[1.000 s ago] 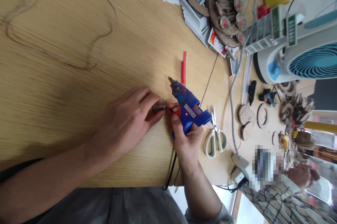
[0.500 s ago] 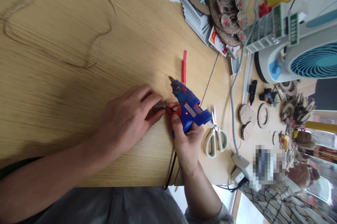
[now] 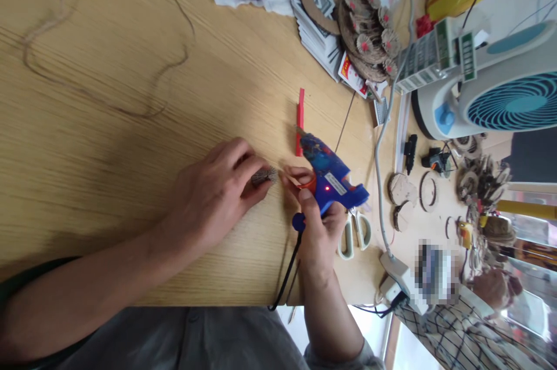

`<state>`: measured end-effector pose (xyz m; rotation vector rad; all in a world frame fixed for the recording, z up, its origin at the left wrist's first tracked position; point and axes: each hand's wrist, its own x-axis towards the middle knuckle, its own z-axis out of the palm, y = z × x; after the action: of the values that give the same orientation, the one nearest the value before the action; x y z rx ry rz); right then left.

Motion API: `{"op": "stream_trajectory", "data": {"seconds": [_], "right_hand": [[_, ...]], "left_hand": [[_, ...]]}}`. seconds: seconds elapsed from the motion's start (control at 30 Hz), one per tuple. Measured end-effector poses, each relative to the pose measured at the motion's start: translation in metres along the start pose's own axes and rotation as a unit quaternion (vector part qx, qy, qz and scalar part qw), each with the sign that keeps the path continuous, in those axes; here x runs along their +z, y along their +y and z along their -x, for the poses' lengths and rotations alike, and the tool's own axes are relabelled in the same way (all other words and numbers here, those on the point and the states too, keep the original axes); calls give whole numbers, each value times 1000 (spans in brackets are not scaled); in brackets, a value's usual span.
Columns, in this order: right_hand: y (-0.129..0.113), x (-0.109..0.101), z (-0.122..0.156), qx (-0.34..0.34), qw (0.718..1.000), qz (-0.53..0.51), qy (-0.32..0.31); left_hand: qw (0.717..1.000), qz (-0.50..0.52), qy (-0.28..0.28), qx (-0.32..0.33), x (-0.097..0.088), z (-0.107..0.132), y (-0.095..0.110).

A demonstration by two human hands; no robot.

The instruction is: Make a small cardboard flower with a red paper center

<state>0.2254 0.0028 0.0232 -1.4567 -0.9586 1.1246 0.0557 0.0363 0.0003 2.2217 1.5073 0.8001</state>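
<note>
Glue gun, gripped in my right hand, slanted forward-left, just right of my left hand, which pinched a brown piece.

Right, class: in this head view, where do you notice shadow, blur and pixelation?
Head view: soft shadow on the tabletop beside the left hand; the blue glue gun looks smeared around its nozzle; a blocky pixelated patch sits toward the lower right.
</note>
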Motion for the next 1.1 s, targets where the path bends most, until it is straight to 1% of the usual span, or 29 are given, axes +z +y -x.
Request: {"op": "stream_trajectory", "data": {"seconds": [0.13,0.23,0.3,0.37,0.47,0.6,0.77,0.93,1.1], "right_hand": [[-12,-9,2,-16,1000,-22,1],[-14,-11,3,-22,999,-20,-12],[-11,-9,2,-16,999,-6,-32],[-6,-4,0,6,999,7,-46],[-1,3,-4,42,998,16,-44],[0,7,-9,58,997,38,-35],[3,8,-10,60,997,28,-30],[8,6,-8,43,996,59,-44],[9,5,-9,38,998,32,-50]], "left_hand": [[1000,7,15,9,3,0,-1],[1000,5,16,11,3,0,-2],[1000,-2,10,13,2,0,-2],[1000,-8,-2,14,2,0,-2],[1000,-8,-19,11,1,-1,-1],[1000,-17,-16,12,-2,-2,0],[998,-3,-56,-3,-6,-4,-1],[999,-3,-46,-9,-4,-5,-2],[998,-13,-62,-12,-5,-5,0]]}}
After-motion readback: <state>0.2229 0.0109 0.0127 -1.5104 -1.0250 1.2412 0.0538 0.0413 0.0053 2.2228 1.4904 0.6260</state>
